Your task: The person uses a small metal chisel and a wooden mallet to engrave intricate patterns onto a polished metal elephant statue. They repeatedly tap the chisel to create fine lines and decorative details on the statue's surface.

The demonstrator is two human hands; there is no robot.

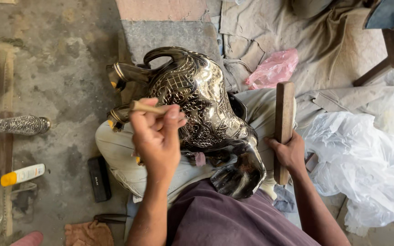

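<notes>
Engraved metal elephant figure (201, 105) lies across person's lap, legs pointing left. Left hand (157, 136) pinches a thin chisel-like tool (147, 107) w/ fingers closed, tip on the figure's side. Right hand (290, 154) clenched round a wooden mallet stick (283, 123), held upright just beside the figure, not touching it

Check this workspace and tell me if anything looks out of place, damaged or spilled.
Nothing looks damaged or spilled. The engraved metal elephant lies on its side across the lap, which fits the work: the left hand holds a thin tool on it and the right hand grips a wooden block. A tube and plastic bags lie loose around.
</notes>
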